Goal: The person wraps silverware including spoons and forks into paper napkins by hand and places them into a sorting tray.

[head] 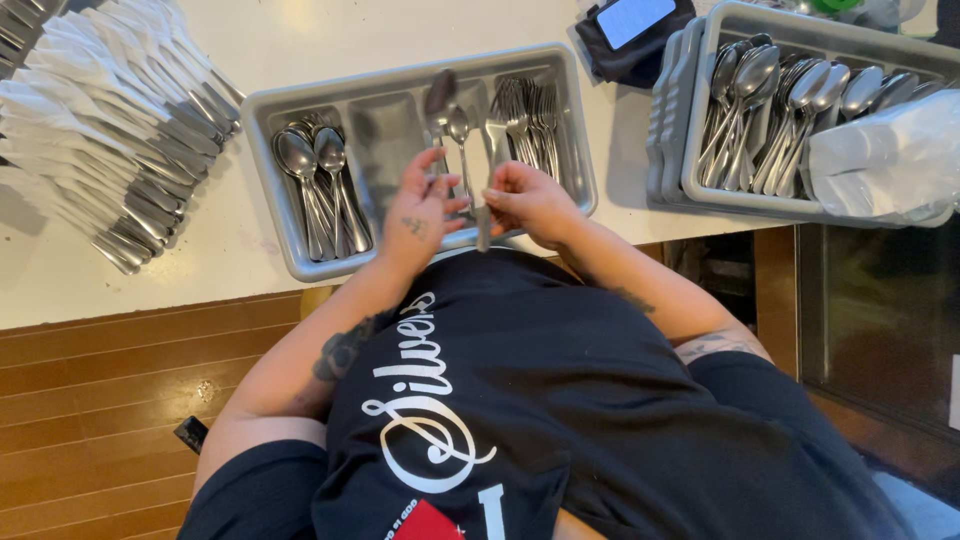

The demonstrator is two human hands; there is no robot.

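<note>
My left hand [418, 212] holds two spoons [447, 125] by their handles, bowls pointing away, over a grey cutlery tray [268, 105]. My right hand [530, 200] grips a table knife [483, 215] beside them, close to the left hand. The tray has spoons [318, 180] in its left compartment and forks [530, 115] in its right one. Both hands hover above the tray's front middle part.
Rolled napkin-wrapped cutlery sets [110, 130] are stacked at the left of the white counter [330, 35]. A second grey bin [700, 150] with several spoons [780, 100] and a white cloth [885, 155] stands at the right. A dark pouch with a phone [630, 25] lies behind.
</note>
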